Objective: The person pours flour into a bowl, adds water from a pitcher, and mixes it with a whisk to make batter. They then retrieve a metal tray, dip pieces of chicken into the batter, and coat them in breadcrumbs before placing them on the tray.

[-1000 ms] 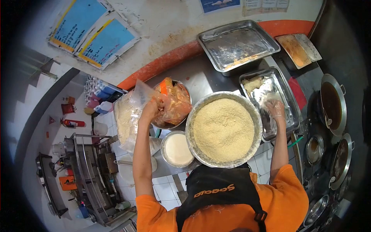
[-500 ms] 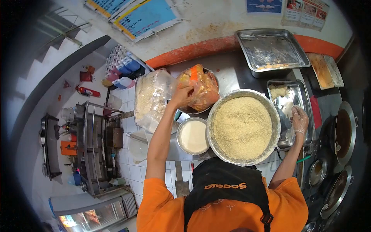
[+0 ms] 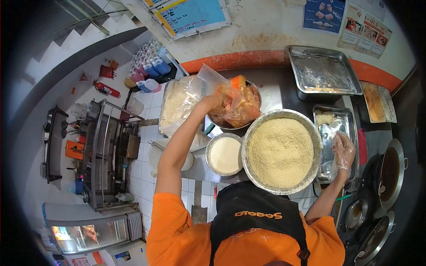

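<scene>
My left hand [image 3: 216, 103] is closed on a clear plastic bag [image 3: 208, 82] with orange print. The bag lies over a metal bowl [image 3: 259, 95] and holds wet, orange-yellow pieces that look like marinated meat. My right hand [image 3: 344, 153], in a thin clear glove, is over the right side of a steel tray [image 3: 316, 116]. Its fingers are curled, and what they hold, if anything, is hidden. Between my hands stands a big round basin [image 3: 280, 153] of pale yellow crumbs or flour. Left of it is a smaller bowl [image 3: 224, 154] of creamy white batter.
A big bag of pale crumbs [image 3: 175, 104] sits at the left end of the counter. Behind the steel tray is a deeper rectangular pan [image 3: 324, 73]. Woks of dark liquid [image 3: 390, 173] stand along the right edge. A wire rack [image 3: 104, 155] is on the left.
My left hand has pulled the bag's loose end up and leftward. The right hand has dropped slightly lower over the tray. The whole view has shifted a little.
</scene>
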